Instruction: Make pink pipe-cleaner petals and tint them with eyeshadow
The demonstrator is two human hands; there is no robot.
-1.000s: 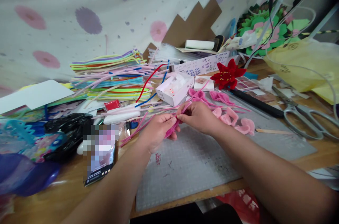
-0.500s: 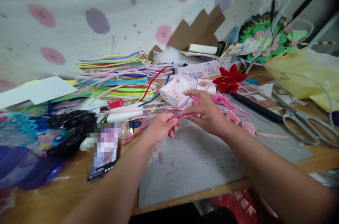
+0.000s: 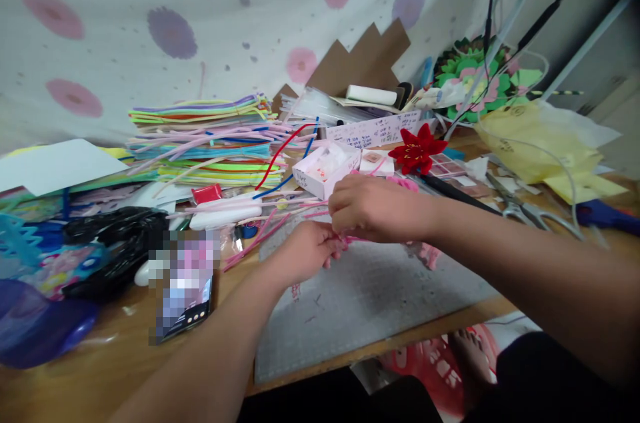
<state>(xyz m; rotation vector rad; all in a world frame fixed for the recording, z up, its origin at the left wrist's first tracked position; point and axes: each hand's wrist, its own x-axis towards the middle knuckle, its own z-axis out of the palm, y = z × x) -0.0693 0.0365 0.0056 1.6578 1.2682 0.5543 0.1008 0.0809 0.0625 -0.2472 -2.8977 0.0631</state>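
My left hand (image 3: 316, 246) is closed in a pinch on a pink pipe cleaner (image 3: 354, 238) above the grey cutting mat. Over it bends my right hand (image 3: 367, 206), fingers curled in against the left fingertips and closed on the same pink pipe cleaner. The exact grip point is hidden behind the fingers. More pink pipe cleaners (image 3: 253, 244) lie to the left of my hands. Fuzzy pink pieces (image 3: 427, 254) rest on the mat below my right wrist. Just beyond my right hand stands a small white box (image 3: 325, 170).
Bundles of coloured pipe cleaners (image 3: 200, 143) are stacked at the back. A red pipe-cleaner flower (image 3: 417, 148) and scissors (image 3: 530, 213) lie at the right. A phone (image 3: 187, 290) and a black plastic bag (image 3: 125, 243) are on the left. The cutting mat (image 3: 350, 316) reaches the table's front edge.
My right hand has turned over and closed in against my left fingertips, where before its fingers were spread more. The view has shifted slightly to the right.
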